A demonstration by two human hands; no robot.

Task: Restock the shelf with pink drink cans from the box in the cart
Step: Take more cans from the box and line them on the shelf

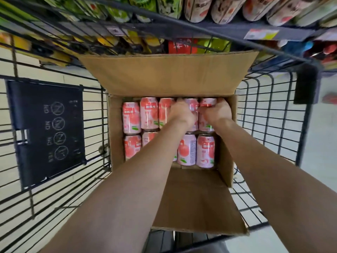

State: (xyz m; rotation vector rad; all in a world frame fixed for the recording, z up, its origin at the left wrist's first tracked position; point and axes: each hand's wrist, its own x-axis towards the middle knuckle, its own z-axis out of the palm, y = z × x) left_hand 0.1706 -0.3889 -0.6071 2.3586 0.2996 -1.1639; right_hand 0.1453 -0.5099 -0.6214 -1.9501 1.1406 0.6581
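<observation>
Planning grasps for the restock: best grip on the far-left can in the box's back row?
Take the far-left can by its far end, coming from above. It lies on its side, packed against the box wall and its neighbour, so the sides are blocked.

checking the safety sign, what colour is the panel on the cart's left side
Black, with white circle symbols and lettering; it shows clearly in the head view.
</observation>
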